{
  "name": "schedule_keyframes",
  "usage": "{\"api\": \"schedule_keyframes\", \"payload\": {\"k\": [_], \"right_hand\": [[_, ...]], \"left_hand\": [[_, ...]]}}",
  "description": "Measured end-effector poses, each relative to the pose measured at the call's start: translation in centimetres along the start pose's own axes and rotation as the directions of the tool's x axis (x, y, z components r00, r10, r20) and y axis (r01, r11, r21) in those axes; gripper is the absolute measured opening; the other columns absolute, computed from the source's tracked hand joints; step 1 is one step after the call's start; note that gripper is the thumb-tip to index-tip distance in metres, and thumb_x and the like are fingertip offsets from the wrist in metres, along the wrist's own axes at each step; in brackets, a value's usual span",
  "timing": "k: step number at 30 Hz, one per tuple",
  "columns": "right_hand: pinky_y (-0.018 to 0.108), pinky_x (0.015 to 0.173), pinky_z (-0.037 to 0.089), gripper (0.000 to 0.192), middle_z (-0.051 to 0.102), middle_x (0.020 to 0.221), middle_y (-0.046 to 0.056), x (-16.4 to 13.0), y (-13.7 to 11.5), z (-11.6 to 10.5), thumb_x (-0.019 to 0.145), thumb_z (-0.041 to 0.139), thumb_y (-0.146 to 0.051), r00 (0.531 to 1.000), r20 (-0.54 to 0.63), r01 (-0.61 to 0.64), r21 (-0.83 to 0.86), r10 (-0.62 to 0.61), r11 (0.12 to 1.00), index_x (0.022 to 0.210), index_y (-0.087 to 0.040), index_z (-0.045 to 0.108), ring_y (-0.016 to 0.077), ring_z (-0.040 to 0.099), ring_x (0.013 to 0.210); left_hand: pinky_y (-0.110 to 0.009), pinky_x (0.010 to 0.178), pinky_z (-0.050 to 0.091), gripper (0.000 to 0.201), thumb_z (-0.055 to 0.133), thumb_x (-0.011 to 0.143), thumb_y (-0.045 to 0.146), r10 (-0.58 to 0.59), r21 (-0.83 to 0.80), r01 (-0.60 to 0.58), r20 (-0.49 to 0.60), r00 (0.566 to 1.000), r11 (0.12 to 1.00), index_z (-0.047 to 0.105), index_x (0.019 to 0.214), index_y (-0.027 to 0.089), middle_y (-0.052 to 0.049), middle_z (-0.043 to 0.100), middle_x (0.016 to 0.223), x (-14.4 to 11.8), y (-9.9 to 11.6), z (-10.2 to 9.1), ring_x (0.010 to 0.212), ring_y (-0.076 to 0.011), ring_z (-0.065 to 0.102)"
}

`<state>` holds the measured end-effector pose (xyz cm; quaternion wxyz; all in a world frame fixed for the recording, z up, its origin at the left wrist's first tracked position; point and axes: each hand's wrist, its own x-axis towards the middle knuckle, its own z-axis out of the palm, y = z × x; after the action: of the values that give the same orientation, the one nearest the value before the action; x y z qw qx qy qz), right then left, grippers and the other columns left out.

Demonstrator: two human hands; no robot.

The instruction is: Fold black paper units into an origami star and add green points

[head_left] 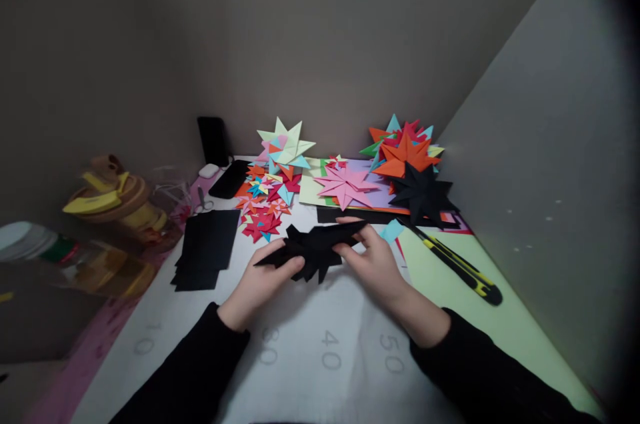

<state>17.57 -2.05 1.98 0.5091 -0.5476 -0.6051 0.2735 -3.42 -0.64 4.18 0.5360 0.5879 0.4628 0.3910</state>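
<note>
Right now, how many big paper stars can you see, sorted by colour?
Black: 2, one black star held in both the left hand and right hand, one black star by the pile
Pink: 1, the pink star
Orange: 1, the orange star
Pale green: 1, the pale green star
Total: 5. The small stars in the heap are too jumbled to count.

We see a black paper star, and a second black star under an orange one. The flat star is pink, the tall star pale green (with blue and pink parts). The knife is black with yellow. The small stars are red, blue and orange.
</note>
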Motion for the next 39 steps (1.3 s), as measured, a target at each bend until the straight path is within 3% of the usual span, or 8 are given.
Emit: {"api": "schedule_keyframes", "payload": {"k": [4,11,17,22,26,32,35,39], "right_hand": [[0.034,0.08,0.051,0.025,0.071,0.098,0.005,0.3,-0.2,0.1,0.075,0.063,-0.02,0.983,0.101,-0.164,0.121,0.152,0.979,0.1,-0.02,0.063,0.0226,0.065,0.093],[0.036,0.077,0.05,0.017,0.072,0.089,0.006,0.4,0.8,0.2,0.073,0.065,-0.025,0.982,0.054,-0.184,0.123,0.178,0.975,0.089,-0.018,0.067,0.0235,0.066,0.084],[0.037,0.075,0.05,0.015,0.073,0.086,0.006,0.0,1.7,0.3,0.073,0.066,-0.029,0.994,-0.044,-0.097,0.032,0.098,0.995,0.084,-0.019,0.069,0.025,0.065,0.082],[0.036,0.073,0.05,0.017,0.072,0.086,0.006,0.0,1.9,0.3,0.074,0.066,-0.03,0.995,-0.077,-0.066,0.007,0.066,0.998,0.086,-0.019,0.068,0.0245,0.065,0.08],[0.035,0.072,0.05,0.01,0.07,0.081,0.005,0.0,2.1,0.4,0.074,0.065,-0.027,0.992,-0.124,-0.037,0.003,0.037,0.999,0.082,-0.021,0.066,0.0225,0.063,0.076],[0.039,0.081,0.048,0.004,0.064,0.076,0.003,0.1,2.7,0.2,0.079,0.062,-0.024,0.986,-0.069,0.159,0.068,-0.154,0.985,0.075,-0.023,0.062,0.0205,0.061,0.077],[0.04,0.086,0.047,0.003,0.066,0.08,0.003,0.1,3.0,0.1,0.079,0.062,-0.025,0.985,-0.057,0.163,0.031,-0.161,0.986,0.078,-0.023,0.063,0.0216,0.062,0.081],[0.037,0.077,0.05,0.012,0.069,0.086,0.006,0.2,3.0,0.2,0.077,0.064,-0.028,0.999,-0.047,-0.01,-0.007,0.009,1.0,0.086,-0.02,0.065,0.0233,0.063,0.083]], "left_hand": [[-0.035,0.084,0.049,0.036,0.072,0.075,0.039,-0.182,-0.292,0.2,0.085,0.98,0.935,0.07,0.102,0.015,-0.009,0.073,0.098,0.3,-1.0,0.5,0.089,-0.0245,0.066],[-0.037,0.09,0.05,0.037,0.077,0.072,0.032,-0.421,-0.562,0.419,0.135,0.897,0.713,0.07,0.102,0.012,-0.012,0.074,0.098,0.5,-1.8,1.0,0.095,-0.0266,0.068],[-0.033,0.086,0.053,0.02,0.066,0.082,0.024,-0.506,-0.659,0.511,0.223,0.834,0.552,0.07,0.096,0.01,-0.012,0.075,0.092,0.9,-2.4,1.3,0.088,-0.0235,0.07],[-0.033,0.084,0.054,0.02,0.058,0.087,0.023,-0.532,-0.695,0.572,0.314,0.787,0.436,0.066,0.101,0.01,-0.012,0.074,0.092,0.9,-2.4,1.6,0.086,-0.0226,0.071],[-0.033,0.084,0.053,0.02,0.057,0.088,0.023,-0.515,-0.719,0.59,0.37,0.773,0.368,0.065,0.101,0.011,-0.013,0.073,0.095,0.8,-2.8,1.8,0.088,-0.0231,0.07],[-0.031,0.077,0.052,0.022,0.057,0.088,0.026,-0.509,-0.705,0.624,0.421,0.75,0.336,0.066,0.099,0.009,-0.013,0.073,0.091,0.9,-3.4,1.7,0.077,-0.021,0.07],[-0.032,0.075,0.052,0.023,0.056,0.088,0.028,-0.523,-0.68,0.628,0.403,0.751,0.378,0.068,0.093,0.009,-0.012,0.073,0.084,0.9,-3.2,1.6,0.07,-0.0203,0.069],[-0.035,0.085,0.049,0.026,0.068,0.08,0.03,-0.398,-0.59,0.429,0.192,0.897,0.684,0.07,0.098,0.011,-0.011,0.074,0.089,0.6,-2.5,1.3,0.083,-0.0238,0.069]]}}
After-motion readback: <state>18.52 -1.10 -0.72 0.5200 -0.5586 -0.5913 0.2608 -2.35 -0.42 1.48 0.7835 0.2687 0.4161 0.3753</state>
